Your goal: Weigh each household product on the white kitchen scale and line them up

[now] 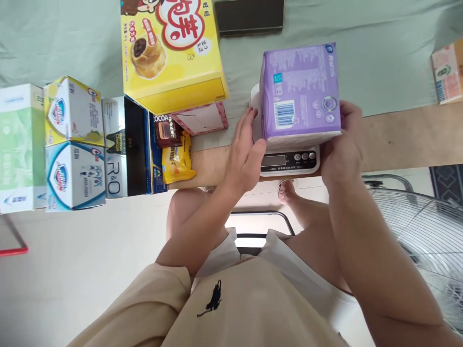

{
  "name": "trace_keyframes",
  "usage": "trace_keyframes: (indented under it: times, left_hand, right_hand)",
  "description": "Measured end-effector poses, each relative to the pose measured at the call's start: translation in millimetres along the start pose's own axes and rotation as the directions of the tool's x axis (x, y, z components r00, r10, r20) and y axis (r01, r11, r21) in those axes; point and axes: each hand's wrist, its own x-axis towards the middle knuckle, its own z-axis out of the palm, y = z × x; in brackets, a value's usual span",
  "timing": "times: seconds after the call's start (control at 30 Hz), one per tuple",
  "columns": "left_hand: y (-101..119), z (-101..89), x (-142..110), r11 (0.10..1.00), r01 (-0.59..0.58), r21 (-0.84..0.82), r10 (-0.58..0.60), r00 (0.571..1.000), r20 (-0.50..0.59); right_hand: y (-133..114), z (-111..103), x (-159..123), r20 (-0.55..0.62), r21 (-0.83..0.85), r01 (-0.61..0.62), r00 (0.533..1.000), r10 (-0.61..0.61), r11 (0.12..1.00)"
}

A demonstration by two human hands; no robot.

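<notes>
Head view, clock directions taken about the purple pack (300,89). The pack stands over a white scale (314,166), whose dark button panel shows at six o'clock, beneath the pack's near edge. At about eight o'clock, the left hand (241,159) lies beside the pack's near corner; its fingers (244,123) are extended and close together, pointing toward twelve, along the scale's edge, with the thumb set apart and reaching to the corner. Whether the thumb presses there cannot be told. Between four and five o'clock, the right hand (342,152) is set against the pack's side, its fingers bent around toward the far side; they are partly hidden, so whether they clamp the pack cannot be told. The pack thus lies between the two sets of fingers. Farther out, a dark flat object (249,17) lies at eleven o'clock, a large yellow box (173,58) between nine and ten, a yellow pouch (177,164) at eight, and an orange-pink box (448,72) at three. All rest on a desk (398,137) partly covered by green cloth (383,77). A fan (427,236) stands between four and five.
</notes>
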Motion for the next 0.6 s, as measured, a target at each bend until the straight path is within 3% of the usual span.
trace_keyframes:
  times: [0.13, 0.3, 0.6]
  left_hand:
    - [2, 1.0, -6, 0.994, -0.048, 0.093, 0.041, 0.996, 0.077]
    - [11, 2.1, -10, 0.943, -0.176, 0.282, 0.147, 0.981, 0.123]
    - [8, 2.4, -12, 0.927, -0.196, 0.319, 0.161, 0.978, 0.132]
  right_hand:
    - [-10, -6, -5, 0.035, 0.172, -0.106, 0.994, 0.101, 0.979]
    - [-33, -3, -13, 0.068, 0.251, -0.029, 0.998, 0.012, 0.968]
    - [-38, 3, -16, 0.148, 0.158, 0.057, 0.986, -0.081, 0.986]
